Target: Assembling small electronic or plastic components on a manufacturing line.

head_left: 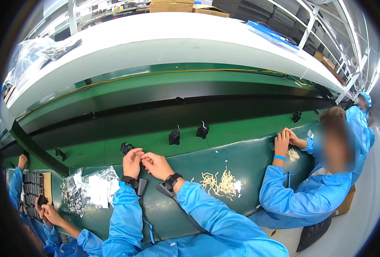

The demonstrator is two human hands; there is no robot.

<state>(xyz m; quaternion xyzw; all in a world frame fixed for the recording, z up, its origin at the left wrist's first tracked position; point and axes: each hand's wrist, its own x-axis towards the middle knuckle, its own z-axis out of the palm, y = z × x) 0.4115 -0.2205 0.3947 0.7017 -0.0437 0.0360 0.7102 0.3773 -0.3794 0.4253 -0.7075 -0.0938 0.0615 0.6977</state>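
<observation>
While my left hand point(132, 163) and right hand point(156, 166) are meeting, hold unclear | black part point(126, 148) is sitting just beyond | two strand-bearing parts point(202, 131), seemingly done, are standing farther right | strands point(226, 184) are apparently awaiting use on counter point(254, 167)

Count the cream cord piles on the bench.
2. Larger pile: right of the wearer's right hand. Smaller pile: by the hands of the co-worker at right. Arms could hide others.
</observation>
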